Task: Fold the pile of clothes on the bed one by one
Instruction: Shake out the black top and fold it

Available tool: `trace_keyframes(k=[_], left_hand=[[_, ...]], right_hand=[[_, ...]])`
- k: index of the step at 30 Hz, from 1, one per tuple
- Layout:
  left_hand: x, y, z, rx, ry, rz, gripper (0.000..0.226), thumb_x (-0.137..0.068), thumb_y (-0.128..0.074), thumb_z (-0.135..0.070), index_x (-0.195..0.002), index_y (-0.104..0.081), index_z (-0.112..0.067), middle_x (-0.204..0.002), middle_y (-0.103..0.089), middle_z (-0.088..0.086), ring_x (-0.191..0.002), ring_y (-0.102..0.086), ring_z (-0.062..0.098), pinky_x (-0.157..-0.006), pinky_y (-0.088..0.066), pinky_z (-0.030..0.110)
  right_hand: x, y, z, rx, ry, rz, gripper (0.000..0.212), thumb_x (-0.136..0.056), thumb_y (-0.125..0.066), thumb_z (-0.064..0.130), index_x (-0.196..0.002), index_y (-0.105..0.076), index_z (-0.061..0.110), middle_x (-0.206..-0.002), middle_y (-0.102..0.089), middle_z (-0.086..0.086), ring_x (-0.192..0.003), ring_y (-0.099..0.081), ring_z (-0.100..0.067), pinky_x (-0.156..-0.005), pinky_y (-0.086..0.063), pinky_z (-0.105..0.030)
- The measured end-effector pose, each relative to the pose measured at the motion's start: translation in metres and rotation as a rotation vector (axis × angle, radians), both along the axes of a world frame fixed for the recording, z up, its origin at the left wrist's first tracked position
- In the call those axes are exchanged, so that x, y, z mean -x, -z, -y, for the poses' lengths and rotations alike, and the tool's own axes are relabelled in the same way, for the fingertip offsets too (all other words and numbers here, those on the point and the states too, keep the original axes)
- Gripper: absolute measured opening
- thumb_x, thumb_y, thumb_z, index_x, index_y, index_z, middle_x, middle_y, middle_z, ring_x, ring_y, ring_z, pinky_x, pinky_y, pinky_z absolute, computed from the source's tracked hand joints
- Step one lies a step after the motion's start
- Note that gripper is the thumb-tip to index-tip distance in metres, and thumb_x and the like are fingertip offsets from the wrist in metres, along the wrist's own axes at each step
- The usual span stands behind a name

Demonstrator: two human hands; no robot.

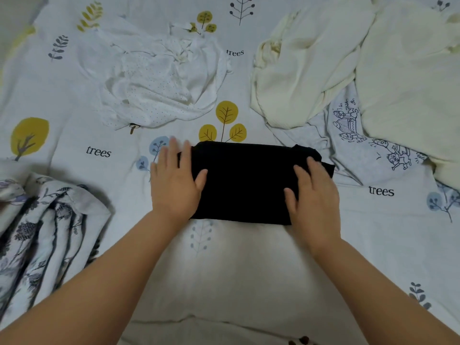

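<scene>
Black garment, folded to a compact rectangle, lies mid-bed w/ left hand & right hand flat on its ends, fingers spread, pinching nothing. Prob soft, light, floppy; best lifted from underneath both short ends.

The word "trees" is printed several times on the bed sheet, beside tree drawings.
</scene>
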State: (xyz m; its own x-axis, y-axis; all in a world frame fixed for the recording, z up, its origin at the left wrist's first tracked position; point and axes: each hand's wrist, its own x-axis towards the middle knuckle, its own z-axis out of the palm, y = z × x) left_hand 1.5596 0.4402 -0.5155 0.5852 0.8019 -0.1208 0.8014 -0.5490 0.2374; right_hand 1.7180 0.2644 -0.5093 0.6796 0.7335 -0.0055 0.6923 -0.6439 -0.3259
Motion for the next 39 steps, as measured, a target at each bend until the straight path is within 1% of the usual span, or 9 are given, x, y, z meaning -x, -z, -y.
trace_keyframes(k=[2,5,12,16,19,24,28,34,39], left_hand=[[-0.001,-0.007,0.006,0.127,-0.211,0.063,0.068,-0.093,-0.044,-0.043,-0.147,-0.019,-0.009,-0.15,-0.022,0.022,-0.136,-0.025,0.038,-0.104,-0.03,0.052],[-0.006,-0.009,0.012,0.262,-0.278,0.027,0.072,-0.091,-0.045,-0.049,-0.147,-0.017,-0.013,-0.143,-0.032,0.02,-0.128,-0.035,0.038,-0.098,-0.035,0.05],[-0.016,-0.011,0.008,0.501,-0.296,0.209,0.089,-0.077,-0.071,-0.037,-0.146,-0.019,-0.014,-0.14,-0.042,0.011,-0.124,-0.045,0.031,-0.097,-0.039,0.039],[-0.009,-0.016,0.013,0.587,-0.306,0.311,0.075,-0.078,-0.071,-0.026,-0.14,-0.031,-0.012,-0.131,-0.051,0.008,-0.12,-0.049,0.028,-0.089,-0.038,0.029],[0.002,-0.03,0.019,0.639,-0.322,0.408,0.058,-0.078,-0.069,-0.022,-0.128,-0.041,-0.013,-0.11,-0.054,0.0,-0.107,-0.054,0.023,-0.083,-0.041,0.028],[0.03,-0.071,0.025,0.669,-0.299,0.534,0.039,-0.079,-0.068,-0.019,-0.11,-0.044,-0.024,-0.093,-0.053,-0.014,-0.088,-0.053,0.007,-0.069,-0.042,0.02],[0.058,-0.119,0.026,0.65,-0.321,0.638,0.033,-0.08,-0.068,-0.017,-0.098,-0.045,-0.033,-0.09,-0.053,-0.02,-0.081,-0.052,-0.006,-0.059,-0.038,0.008],[0.113,-0.205,0.021,0.566,-0.401,0.772,0.045,-0.078,-0.07,-0.017,-0.117,-0.047,-0.023,-0.103,-0.06,-0.012,-0.096,-0.058,0.004,-0.079,-0.047,0.021],[0.17,-0.256,0.013,0.494,-0.499,0.906,0.044,-0.079,-0.069,-0.015,-0.116,-0.048,-0.027,-0.105,-0.06,-0.013,-0.097,-0.058,0.001,-0.078,-0.048,0.014]], right_hand=[[0.001,-0.008,0.0,-0.119,0.222,-0.102,0.055,-0.089,-0.057,0.022,-0.138,-0.04,0.005,-0.145,-0.034,-0.02,-0.134,-0.031,-0.032,-0.108,-0.028,-0.044],[-0.004,-0.013,-0.006,-0.077,0.501,-0.423,0.066,-0.089,-0.056,0.033,-0.143,-0.028,0.005,-0.138,-0.038,-0.019,-0.129,-0.034,-0.032,-0.103,-0.032,-0.043],[0.0,-0.019,-0.027,-0.024,0.546,-0.622,0.062,-0.086,-0.064,0.03,-0.131,-0.033,0.001,-0.123,-0.053,-0.017,-0.111,-0.053,-0.034,-0.088,-0.043,-0.039],[0.005,-0.025,-0.021,-0.072,0.508,-0.635,0.041,-0.084,-0.063,0.023,-0.116,-0.046,0.005,-0.103,-0.057,-0.009,-0.088,-0.052,-0.023,-0.078,-0.045,-0.036],[0.012,-0.036,-0.014,-0.141,0.458,-0.625,0.027,-0.083,-0.062,0.022,-0.103,-0.05,0.009,-0.085,-0.054,0.003,-0.075,-0.052,-0.014,-0.066,-0.042,-0.03],[0.028,-0.076,-0.012,-0.221,0.362,-0.628,0.018,-0.08,-0.064,0.021,-0.087,-0.047,0.021,-0.081,-0.055,0.007,-0.073,-0.053,-0.007,-0.059,-0.042,-0.026],[0.048,-0.127,-0.021,-0.285,0.265,-0.615,0.019,-0.079,-0.065,0.02,-0.088,-0.048,0.024,-0.082,-0.056,0.011,-0.075,-0.053,-0.003,-0.059,-0.041,-0.023],[0.091,-0.214,-0.052,-0.309,0.099,-0.579,0.018,-0.078,-0.066,0.021,-0.08,-0.048,0.024,-0.078,-0.057,0.006,-0.072,-0.054,-0.008,-0.058,-0.043,-0.027],[0.137,-0.269,-0.09,-0.315,-0.054,-0.61,0.016,-0.078,-0.066,0.019,-0.083,-0.051,0.021,-0.081,-0.059,0.002,-0.074,-0.056,-0.012,-0.06,-0.045,-0.028]])
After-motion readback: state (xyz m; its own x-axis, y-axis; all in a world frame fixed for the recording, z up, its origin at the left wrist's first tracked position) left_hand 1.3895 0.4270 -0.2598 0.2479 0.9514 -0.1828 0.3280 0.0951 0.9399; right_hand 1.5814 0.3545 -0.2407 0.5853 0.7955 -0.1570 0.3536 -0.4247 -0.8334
